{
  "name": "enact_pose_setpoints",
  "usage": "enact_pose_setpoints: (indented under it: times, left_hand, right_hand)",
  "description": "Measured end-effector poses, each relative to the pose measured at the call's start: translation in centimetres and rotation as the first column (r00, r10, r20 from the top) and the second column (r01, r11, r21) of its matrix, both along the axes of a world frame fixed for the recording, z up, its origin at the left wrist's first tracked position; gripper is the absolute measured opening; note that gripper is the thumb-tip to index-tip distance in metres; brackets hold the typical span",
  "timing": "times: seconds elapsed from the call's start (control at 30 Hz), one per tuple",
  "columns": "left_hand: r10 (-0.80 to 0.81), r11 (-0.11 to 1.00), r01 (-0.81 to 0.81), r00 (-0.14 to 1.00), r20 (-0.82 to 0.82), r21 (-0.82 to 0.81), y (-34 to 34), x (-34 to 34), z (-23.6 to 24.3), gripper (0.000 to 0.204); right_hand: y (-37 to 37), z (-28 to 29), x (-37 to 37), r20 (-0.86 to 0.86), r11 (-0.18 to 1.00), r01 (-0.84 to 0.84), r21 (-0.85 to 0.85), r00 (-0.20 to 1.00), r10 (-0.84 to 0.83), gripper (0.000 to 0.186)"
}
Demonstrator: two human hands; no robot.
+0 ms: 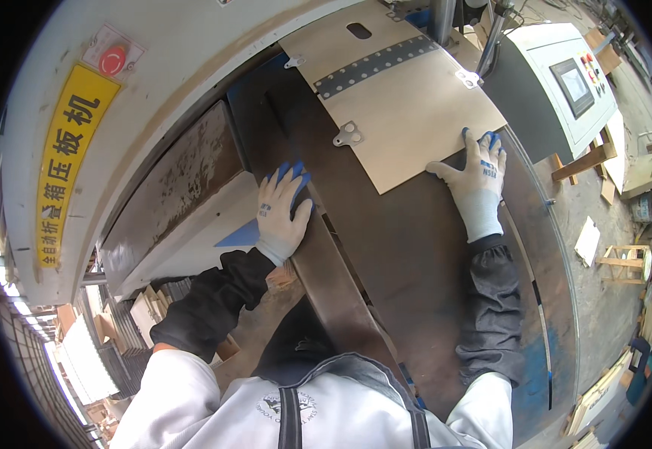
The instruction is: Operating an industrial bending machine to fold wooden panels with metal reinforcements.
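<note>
A pale plywood panel (pixel 415 112) lies on the dark metal table (pixel 386 247). Across it runs a dark metal strip (pixel 378 66) dotted with studs, and an oval slot is cut near its far end. Small metal brackets (pixel 348 135) sit along its edges. My right hand (pixel 477 176), in a white glove with blue fingertips, rests with spread fingers at the panel's near right corner. The matching glove covers my left hand (pixel 282 213), whose fingers lie outstretched on the table's left edge, apart from the panel. Neither hand grips anything.
A large grey machine body (pixel 169 67) with a red stop button (pixel 112 60) and a yellow label (pixel 71 157) rises at left. A control cabinet (pixel 558 86) with a screen stands at far right. Beyond the table's right edge are a wooden stool (pixel 625 262) and scattered boards.
</note>
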State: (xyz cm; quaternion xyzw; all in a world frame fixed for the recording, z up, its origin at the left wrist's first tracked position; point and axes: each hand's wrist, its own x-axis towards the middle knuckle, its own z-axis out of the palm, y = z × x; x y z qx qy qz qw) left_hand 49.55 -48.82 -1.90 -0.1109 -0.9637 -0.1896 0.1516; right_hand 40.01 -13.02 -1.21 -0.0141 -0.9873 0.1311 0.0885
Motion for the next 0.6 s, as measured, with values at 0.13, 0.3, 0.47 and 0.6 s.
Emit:
enact_pose_setpoints:
  times: [0.13, 0.3, 0.47, 0.6]
  left_hand:
    - [0.043, 0.999, -0.042, 0.988, -0.15, 0.007, -0.8, -3.9, -1.0, 0.048]
    - [0.199, 0.973, -0.195, 0.98, -0.017, 0.124, -1.4, -16.7, -1.2, 0.058]
    - [0.057, 0.963, -0.063, 0.998, 0.032, 0.263, -0.7, -21.3, -2.1, 0.06]
    - [0.009, 0.946, -0.025, 0.999, 0.052, 0.322, -0.7, -21.3, -2.6, 0.061]
  right_hand:
    - [0.4, 0.4, 0.2, 0.009, 1.0, 0.001, -0.014, 1.0, -0.001, 0.105]
    - [0.2, 0.1, 0.4, -0.02, 1.0, -0.015, -0.023, 1.0, 0.015, 0.106]
    - [0.1, 0.4, 0.6, -0.049, 0.999, -0.025, -0.028, 0.999, 0.023, 0.104]
    - [0.3, 0.4, 0.9, -0.087, 0.999, -0.036, -0.012, 0.996, 0.035, 0.101]
